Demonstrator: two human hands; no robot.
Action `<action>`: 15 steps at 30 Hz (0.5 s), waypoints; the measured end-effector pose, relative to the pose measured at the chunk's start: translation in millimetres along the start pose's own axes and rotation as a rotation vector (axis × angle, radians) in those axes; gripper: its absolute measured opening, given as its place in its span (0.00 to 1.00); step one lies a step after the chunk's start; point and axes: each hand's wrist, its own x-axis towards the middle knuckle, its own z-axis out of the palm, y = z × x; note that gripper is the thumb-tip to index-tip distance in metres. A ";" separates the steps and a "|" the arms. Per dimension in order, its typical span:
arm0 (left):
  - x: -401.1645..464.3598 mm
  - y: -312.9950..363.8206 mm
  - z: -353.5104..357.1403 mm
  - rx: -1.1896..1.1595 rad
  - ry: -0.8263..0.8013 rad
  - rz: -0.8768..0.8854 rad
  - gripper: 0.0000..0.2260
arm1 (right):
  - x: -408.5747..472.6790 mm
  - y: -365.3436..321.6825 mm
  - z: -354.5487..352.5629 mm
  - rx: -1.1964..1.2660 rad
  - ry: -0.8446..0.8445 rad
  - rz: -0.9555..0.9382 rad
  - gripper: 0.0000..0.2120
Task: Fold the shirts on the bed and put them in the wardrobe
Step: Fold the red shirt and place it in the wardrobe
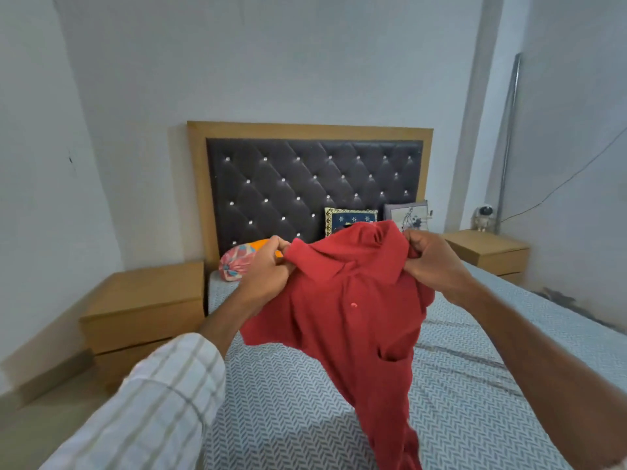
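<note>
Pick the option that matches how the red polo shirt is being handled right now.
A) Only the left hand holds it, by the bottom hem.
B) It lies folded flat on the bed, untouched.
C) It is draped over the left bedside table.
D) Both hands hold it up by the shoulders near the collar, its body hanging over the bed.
D: the left hand and right hand each grip the red polo shirt beside its collar, and it hangs above the bed.

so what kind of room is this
A bedroom, most likely in a home: a bed with a tufted headboard, wooden nightstands on both sides, and cushions propped at the head.
</note>
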 end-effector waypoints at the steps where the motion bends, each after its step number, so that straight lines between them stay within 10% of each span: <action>1: 5.1 5.8 -4.8 0.111 -0.008 0.079 0.09 | 1.3 -1.0 -8.6 -0.082 -0.030 -0.018 0.07; 8: 21.8 60.9 -38.9 0.780 -0.404 0.121 0.09 | 6.4 -14.6 -71.9 -0.639 -0.073 -0.111 0.13; 15: 7.5 83.2 -28.5 0.066 -0.132 0.042 0.19 | 13.0 -15.9 -121.8 -0.536 -0.151 -0.022 0.07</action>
